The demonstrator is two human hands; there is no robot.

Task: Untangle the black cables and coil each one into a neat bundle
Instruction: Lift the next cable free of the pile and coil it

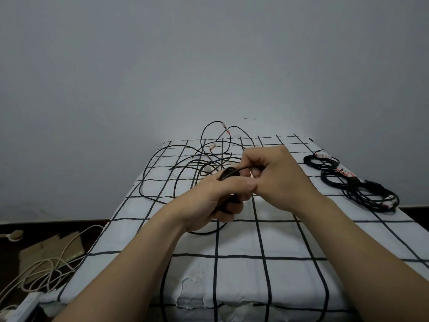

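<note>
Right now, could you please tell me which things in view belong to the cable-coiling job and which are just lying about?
Job: left hand and right hand gripping a part-wound black cable coil; loose tangled black cables; finished black cable bundles.
Lying about: cream floor cables; white plastic power strip; brown cardboard pieces.

Loose black cable in wide tangled loops over the bed's far left part, 1 loop arching past the far edge. Small black coil raised mid-bed, gripped in left hand, pinched by right hand. 3 coiled bundles along the right edge.
</note>
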